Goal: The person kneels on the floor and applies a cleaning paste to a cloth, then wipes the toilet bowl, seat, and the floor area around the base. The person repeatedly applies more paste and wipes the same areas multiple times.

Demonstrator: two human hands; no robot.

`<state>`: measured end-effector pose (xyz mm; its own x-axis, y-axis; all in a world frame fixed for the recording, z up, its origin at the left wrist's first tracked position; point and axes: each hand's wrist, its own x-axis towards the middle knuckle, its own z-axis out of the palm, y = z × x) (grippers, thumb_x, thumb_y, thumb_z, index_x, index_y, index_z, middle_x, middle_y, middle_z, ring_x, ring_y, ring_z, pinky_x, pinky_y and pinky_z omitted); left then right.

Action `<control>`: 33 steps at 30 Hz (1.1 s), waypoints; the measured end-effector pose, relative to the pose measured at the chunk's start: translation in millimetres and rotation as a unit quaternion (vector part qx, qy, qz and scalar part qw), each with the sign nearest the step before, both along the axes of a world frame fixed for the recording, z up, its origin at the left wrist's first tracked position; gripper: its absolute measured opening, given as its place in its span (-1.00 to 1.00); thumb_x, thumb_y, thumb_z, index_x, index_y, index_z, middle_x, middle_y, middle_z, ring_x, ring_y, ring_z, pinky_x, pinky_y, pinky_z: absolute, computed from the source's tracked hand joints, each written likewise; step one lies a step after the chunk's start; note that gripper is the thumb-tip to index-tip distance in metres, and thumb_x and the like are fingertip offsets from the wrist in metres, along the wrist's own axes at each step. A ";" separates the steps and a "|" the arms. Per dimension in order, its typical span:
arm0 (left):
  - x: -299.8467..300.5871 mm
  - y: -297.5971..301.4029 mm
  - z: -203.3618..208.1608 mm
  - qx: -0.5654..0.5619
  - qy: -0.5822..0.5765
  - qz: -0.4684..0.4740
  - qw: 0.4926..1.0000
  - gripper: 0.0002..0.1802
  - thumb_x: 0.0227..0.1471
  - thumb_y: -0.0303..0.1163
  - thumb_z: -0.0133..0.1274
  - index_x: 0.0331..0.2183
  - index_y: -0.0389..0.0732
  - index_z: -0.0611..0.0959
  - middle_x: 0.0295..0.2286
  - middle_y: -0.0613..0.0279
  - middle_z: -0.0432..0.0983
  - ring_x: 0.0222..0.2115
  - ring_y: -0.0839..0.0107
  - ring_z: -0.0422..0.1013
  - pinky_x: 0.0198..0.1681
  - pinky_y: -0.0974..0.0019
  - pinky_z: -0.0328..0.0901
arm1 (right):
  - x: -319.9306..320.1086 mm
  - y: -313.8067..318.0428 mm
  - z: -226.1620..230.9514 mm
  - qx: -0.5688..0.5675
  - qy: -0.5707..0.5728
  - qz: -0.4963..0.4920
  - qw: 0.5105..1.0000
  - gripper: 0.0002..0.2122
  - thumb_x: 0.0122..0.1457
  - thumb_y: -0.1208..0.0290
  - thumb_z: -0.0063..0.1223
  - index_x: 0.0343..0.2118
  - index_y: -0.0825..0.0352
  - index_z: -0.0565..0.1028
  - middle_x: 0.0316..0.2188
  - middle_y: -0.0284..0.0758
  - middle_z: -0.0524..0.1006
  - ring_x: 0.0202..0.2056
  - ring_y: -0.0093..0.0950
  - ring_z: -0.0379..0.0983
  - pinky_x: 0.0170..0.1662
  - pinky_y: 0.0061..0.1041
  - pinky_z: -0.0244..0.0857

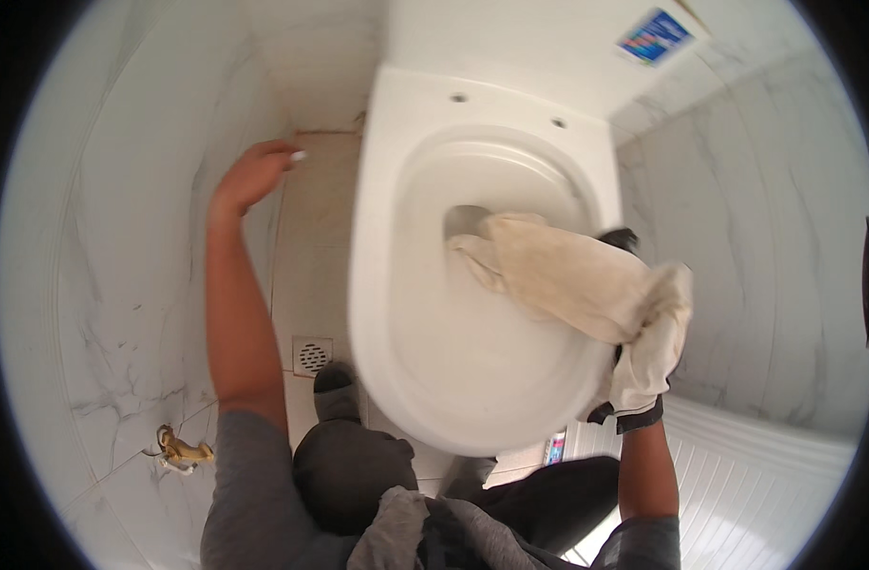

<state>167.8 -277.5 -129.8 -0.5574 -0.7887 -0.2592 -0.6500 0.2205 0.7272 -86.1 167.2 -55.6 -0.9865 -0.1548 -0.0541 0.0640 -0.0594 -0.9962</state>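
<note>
A white toilet bowl [425, 380] fills the middle, its two seat-fixing holes bare at the back. My right hand [643, 337], in a pale work glove with black trim, is at the bowl's right rim, closed on a long cream cloth [567, 271]. The cloth stretches across the bowl, and its far end lies by the drain opening [465, 220]. Its folds hide most of my right fingers. My bare left hand [254, 176] is held away from the bowl, near the left wall. Its fingers are bent together, with a tiny white bit at the tips that I cannot make out.
The toilet's tank [510, 43] bears a blue sticker [655, 36]. Marbled tile walls stand close on both sides. A brass tap fitting [181, 448] juts from the left wall. A floor drain [312, 356] lies near my foot, and a white ribbed panel [738, 475] is at lower right.
</note>
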 end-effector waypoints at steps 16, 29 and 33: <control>-29.4 138.9 244.7 0.029 -0.144 0.017 0.989 -0.33 -0.08 -0.27 0.01 0.15 -0.12 0.50 0.01 0.21 0.49 -0.05 0.38 0.45 -0.05 0.20 0.36 | -11.1 79.3 -64.8 0.320 0.183 0.267 0.890 -0.35 0.32 0.39 -0.02 0.36 0.49 -0.04 0.20 -0.06 0.36 0.18 -0.25 0.34 0.22 -0.35 0.22; 12.4 121.2 140.6 0.114 -0.187 -0.048 0.974 -0.37 0.08 -0.24 0.06 0.18 -0.18 0.44 -0.09 0.19 0.54 -0.13 0.36 0.47 -0.12 0.19 0.41 | -9.2 138.1 -148.1 0.411 0.106 0.619 0.661 -0.54 0.19 0.21 0.20 0.11 0.29 0.46 -0.17 -0.20 0.61 -0.27 -0.42 0.60 -0.15 -0.40 0.47; 25.5 136.8 187.4 -0.009 -0.265 -0.064 0.962 -0.32 0.01 -0.15 0.08 0.18 -0.10 0.46 -0.16 0.27 0.59 -0.26 0.42 0.50 -0.23 0.28 0.39 | 19.5 206.2 -195.7 0.366 -0.067 0.521 0.768 -0.72 0.19 0.22 0.13 -0.13 0.29 0.60 -0.33 -0.25 0.64 -0.33 -0.37 0.60 -0.17 -0.35 0.45</control>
<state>193.3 -140.7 57.5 -0.4438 -0.7293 -0.5207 -0.8951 0.3337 0.2956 -66.7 373.4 -251.4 -0.3249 -0.7364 -0.5934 -0.1973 0.6664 -0.7190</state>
